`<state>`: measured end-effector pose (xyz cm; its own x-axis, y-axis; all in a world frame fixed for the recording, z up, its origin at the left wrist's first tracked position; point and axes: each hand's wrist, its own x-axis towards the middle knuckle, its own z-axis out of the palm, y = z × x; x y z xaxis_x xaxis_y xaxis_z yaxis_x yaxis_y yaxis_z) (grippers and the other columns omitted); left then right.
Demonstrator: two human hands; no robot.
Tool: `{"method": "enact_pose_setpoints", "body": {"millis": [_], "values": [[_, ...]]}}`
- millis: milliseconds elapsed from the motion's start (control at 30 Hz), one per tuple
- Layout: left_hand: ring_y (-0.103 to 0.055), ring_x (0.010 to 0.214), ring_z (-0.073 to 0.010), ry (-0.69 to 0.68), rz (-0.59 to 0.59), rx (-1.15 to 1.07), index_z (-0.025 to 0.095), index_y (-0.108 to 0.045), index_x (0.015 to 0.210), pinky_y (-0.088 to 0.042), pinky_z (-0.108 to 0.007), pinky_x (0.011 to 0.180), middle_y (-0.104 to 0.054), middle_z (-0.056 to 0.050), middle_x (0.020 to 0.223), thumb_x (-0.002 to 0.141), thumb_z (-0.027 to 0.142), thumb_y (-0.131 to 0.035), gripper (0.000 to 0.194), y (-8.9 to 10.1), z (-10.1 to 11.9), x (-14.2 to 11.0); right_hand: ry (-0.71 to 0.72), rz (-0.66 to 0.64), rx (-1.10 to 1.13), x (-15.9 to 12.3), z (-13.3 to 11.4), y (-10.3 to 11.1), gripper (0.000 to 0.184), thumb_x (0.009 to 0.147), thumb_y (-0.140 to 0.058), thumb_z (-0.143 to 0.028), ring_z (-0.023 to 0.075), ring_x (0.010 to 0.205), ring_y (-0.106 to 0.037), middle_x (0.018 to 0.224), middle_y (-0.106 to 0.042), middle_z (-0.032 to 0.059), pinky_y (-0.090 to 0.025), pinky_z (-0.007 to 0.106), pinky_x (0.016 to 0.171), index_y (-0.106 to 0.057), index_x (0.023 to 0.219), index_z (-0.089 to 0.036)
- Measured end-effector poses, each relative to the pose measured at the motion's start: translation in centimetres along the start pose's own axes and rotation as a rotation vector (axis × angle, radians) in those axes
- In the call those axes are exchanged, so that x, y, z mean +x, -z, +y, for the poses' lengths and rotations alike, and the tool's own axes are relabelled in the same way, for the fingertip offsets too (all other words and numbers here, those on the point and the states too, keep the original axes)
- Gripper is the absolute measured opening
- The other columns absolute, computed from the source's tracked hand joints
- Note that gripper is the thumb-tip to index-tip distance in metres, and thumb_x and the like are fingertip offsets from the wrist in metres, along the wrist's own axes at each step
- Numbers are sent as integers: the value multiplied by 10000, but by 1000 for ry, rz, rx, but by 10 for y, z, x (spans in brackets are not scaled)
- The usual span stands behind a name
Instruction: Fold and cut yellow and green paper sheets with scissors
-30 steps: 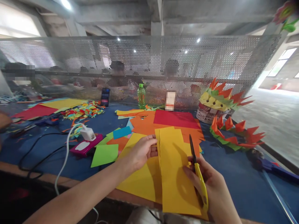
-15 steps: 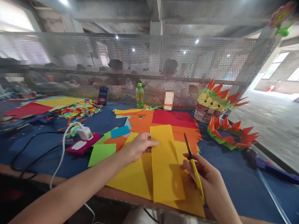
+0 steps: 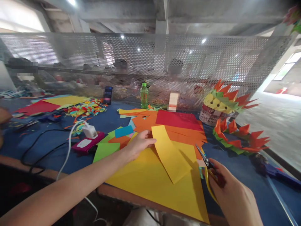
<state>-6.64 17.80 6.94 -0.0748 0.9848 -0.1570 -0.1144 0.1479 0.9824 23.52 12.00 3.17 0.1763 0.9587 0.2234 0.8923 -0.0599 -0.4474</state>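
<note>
Yellow strip [image 3: 172,157]: pinching its far end between left hand's [image 3: 138,145] fingertips, above the yellow sheet [image 3: 150,179]. Holding scissors [image 3: 207,162] in curled right hand [image 3: 236,191] beside that sheet, calling for steady strip control.

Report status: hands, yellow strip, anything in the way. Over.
Left hand grips yellow strip. Right hand holds scissors. Strip over larger yellow sheet. Possible clutter: orange paper beyond.

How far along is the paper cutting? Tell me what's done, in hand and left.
Done, it seems: two spiky paper rings, and a yellow strip cut free. In hand: the left hand holds that strip; the right hand holds scissors, clear of it. Left, probably: the large yellow sheet beneath, plus the red sheet and orange paper beyond. The final count can't be told.
</note>
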Motion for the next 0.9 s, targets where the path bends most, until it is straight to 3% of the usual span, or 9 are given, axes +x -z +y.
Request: {"method": "enact_pose_setpoints", "body": {"millis": [100, 200, 333, 433, 567, 667, 767, 900], "values": [[-685, 1007, -238, -19, 40, 61, 150, -620, 1013, -530, -364, 906, -690, -144, 1141, 717, 154, -736, 318, 18, 3, -14, 31, 17, -92, 2, 9, -4, 524, 861, -433, -514, 293, 788, -762, 919, -801, 64, -560, 346, 628, -682, 1256, -276], [-669, 1026, -234, -128, 70, 248, 177, -604, 1022, -515, -363, 916, -672, -116, 1149, 747, 253, -733, 313, 43, 8, -29, 67, 44, -129, 5, 21, -9, 498, 859, -428, -543, 305, 836, -757, 1017, -797, 55, -572, 365, 628, -712, 1192, -306], [-682, 1027, -247, -278, -1, 766, 209, -663, 1008, -504, -370, 943, -719, -86, 1114, 856, 361, -626, 219, 82, 17, -54, 175, 72, -133, 14, 44, -20, 465, 871, -443, -558, 303, 863, -752, 1099, -776, 64, -577, 369, 602, -731, 1127, -296], [-669, 1093, -277, -371, 64, 1208, 220, -713, 1037, -476, -391, 993, -723, -93, 1182, 889, 302, -584, 213, 111, 22, -70, 263, 151, -169, 23, 61, -33, 473, 890, -431, -554, 320, 870, -737, 1070, -772, 94, -569, 394, 620, -715, 1137, -269], [-586, 1281, -346, -244, 140, 1562, 163, -690, 1229, -412, -453, 1091, -650, -172, 1355, 851, 225, -628, 388, 139, 20, -76, 372, 230, -227, 28, 75, -45, 463, 904, -451, -543, 348, 876, -706, 1020, -767, 117, -545, 433, 666, -697, 1172, -255], [-546, 1326, -381, -138, 146, 1661, 131, -641, 1319, -388, -487, 1106, -603, -218, 1404, 824, 236, -673, 507, 148, 19, -71, 384, 276, -236, 28, 77, -47, 472, 912, -444, -537, 352, 887, -696, 1004, -759, 131, -527, 443, 681, -702, 1178, -246], [-565, 1300, -393, -119, 116, 1661, 166, -632, 1330, -408, -487, 1072, -618, -204, 1392, 773, 240, -715, 568, 149, 21, -63, 383, 261, -232, 26, 76, -44, 484, 924, -431, -552, 351, 903, -688, 1010, -752, 129, -523, 440, 680, -701, 1175, -239], [-669, 1141, -347, -126, 81, 1618, 227, -684, 1222, -476, -392, 924, -727, -127, 1238, 788, 220, -656, 436, 146, 31, -55, 358, 194, -230, 21, 72, -38, 461, 946, -432, -538, 347, 943, -679, 1087, -745, 113, -532, 430, 690, -680, 1200, -244]]}}
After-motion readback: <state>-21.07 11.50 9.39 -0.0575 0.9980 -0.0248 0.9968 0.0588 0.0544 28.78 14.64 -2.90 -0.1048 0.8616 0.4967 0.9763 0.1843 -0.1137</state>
